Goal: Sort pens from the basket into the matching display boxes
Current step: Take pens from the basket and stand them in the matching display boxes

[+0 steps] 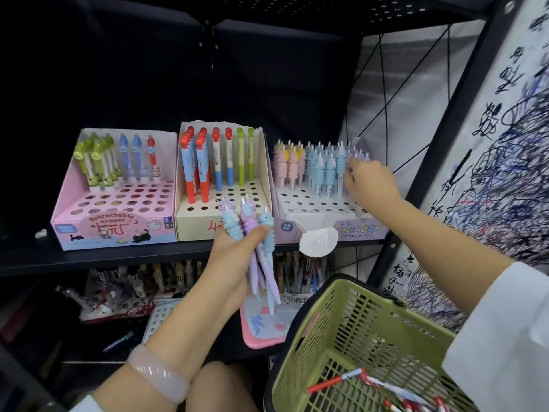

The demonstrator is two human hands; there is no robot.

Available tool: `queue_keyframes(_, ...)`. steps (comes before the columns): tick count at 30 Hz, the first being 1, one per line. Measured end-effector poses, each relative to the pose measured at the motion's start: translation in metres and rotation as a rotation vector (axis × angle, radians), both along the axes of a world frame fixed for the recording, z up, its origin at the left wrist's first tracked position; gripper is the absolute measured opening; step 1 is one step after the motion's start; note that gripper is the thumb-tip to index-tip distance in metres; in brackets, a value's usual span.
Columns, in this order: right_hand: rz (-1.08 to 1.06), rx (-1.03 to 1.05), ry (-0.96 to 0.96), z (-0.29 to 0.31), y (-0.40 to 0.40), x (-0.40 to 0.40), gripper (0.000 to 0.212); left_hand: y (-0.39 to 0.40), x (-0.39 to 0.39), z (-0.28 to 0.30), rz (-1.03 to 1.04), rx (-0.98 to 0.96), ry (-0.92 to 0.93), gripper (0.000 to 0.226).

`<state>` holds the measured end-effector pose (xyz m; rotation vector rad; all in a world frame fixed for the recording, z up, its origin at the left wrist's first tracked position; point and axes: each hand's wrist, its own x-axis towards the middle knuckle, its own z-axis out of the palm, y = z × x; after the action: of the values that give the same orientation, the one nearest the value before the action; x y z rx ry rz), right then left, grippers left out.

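With the left hand (234, 257) clamped on spare pens (261, 254), the right hand (371, 185), pinching a purple pen (352, 162), should seat it upright at the unicorn box's (341, 230) two o'clock corner.

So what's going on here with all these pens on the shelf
A person is restocking pens on a shop shelf. The left hand grips a bunch of unicorn pens, blue and purple, held in front of the shelf. The right hand reaches into the unicorn box at the right, fingers pinched at a purple pen in its back rows. A green basket hangs at the right forearm with a few red-and-white pens left inside. Two other pen boxes stand further left, half filled.
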<state>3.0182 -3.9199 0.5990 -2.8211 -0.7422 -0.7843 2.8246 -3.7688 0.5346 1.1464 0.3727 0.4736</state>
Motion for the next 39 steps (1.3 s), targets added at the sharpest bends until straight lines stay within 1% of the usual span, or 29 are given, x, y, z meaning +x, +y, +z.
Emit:
queue_keyframes(1, 0.081, 0.110, 0.065, 0.001, 0.003, -0.010, 0.026, 0.000, 0.000, 0.002, -0.004, -0.014, -0.011, 0.006)
queue_keyframes(2, 0.185, 0.225, 0.180, 0.001, 0.007, -0.022, 0.024, -0.001, 0.000, 0.003, -0.011, -0.027, -0.024, 0.006)
queue_keyframes(4, 0.409, 0.398, 0.504, -0.001, 0.016, -0.051, 0.023, -0.003, 0.001, 0.006, -0.032, -0.039, -0.045, 0.006)
queue_keyframes(6, 0.563, 0.455, 0.812, -0.005, 0.021, -0.077, 0.023, -0.008, 0.001, 0.007, -0.053, -0.030, -0.040, 0.006)
queue_keyframes(7, 0.608, 0.450, 0.915, -0.008, 0.023, -0.086, 0.021, -0.010, 0.001, 0.008, -0.054, -0.028, -0.038, 0.006)
queue_keyframes(8, 0.644, 0.451, 0.988, -0.011, 0.024, -0.092, 0.019, -0.011, 0.002, 0.008, -0.049, -0.030, -0.041, 0.007)
queue_keyframes(10, 0.681, 0.521, 1.065, -0.018, 0.027, -0.098, 0.017, -0.012, 0.003, 0.007, -0.029, -0.031, -0.047, 0.008)
queue_keyframes(13, 0.682, 0.621, 1.019, -0.021, 0.028, -0.100, 0.016, -0.011, 0.004, 0.006, -0.026, -0.008, -0.040, 0.011)
queue_keyframes(15, 0.643, 0.738, 0.951, -0.015, 0.028, -0.094, 0.015, -0.010, 0.005, 0.005, -0.011, -0.002, -0.018, 0.008)
queue_keyframes(17, 0.570, 0.902, 0.774, -0.003, 0.025, -0.079, 0.015, -0.009, 0.005, 0.006, -0.013, -0.009, -0.028, 0.009)
queue_keyframes(19, 0.474, 0.993, 0.540, 0.012, 0.020, -0.058, 0.013, -0.009, 0.005, 0.008, -0.013, 0.000, -0.030, 0.008)
queue_keyframes(20, 0.425, 1.003, 0.438, 0.017, 0.017, -0.048, 0.012, -0.008, 0.005, 0.009, -0.009, 0.013, -0.028, 0.008)
queue_keyframes(22, 0.342, 0.941, 0.281, 0.021, 0.013, -0.030, 0.014, -0.007, 0.005, 0.009, -0.007, 0.030, -0.028, 0.006)
queue_keyframes(24, 0.300, 0.833, 0.200, 0.017, 0.012, -0.019, 0.014, -0.006, 0.006, 0.008, -0.013, 0.039, -0.025, 0.005)
queue_keyframes(29, 0.286, 0.713, 0.140, 0.012, 0.015, -0.009, 0.017, -0.004, 0.007, 0.001, -0.014, 0.054, -0.011, 0.003)
queue_keyframes(31, 0.271, 0.659, 0.167, 0.009, 0.017, -0.006, 0.019, -0.003, 0.008, -0.001, -0.014, 0.057, -0.005, 0.002)
queue_keyframes(34, 0.247, 0.625, 0.188, 0.005, 0.019, -0.002, 0.015, -0.001, 0.008, -0.002, -0.020, 0.059, 0.001, 0.003)
queue_keyframes(36, 0.238, 0.591, 0.224, 0.004, 0.020, 0.001, 0.014, -0.001, 0.008, -0.001, -0.026, 0.041, -0.001, 0.004)
queue_keyframes(39, 0.229, 0.427, 0.363, -0.001, 0.024, 0.003, 0.018, -0.001, 0.008, 0.000, -0.028, 0.013, -0.012, 0.004)
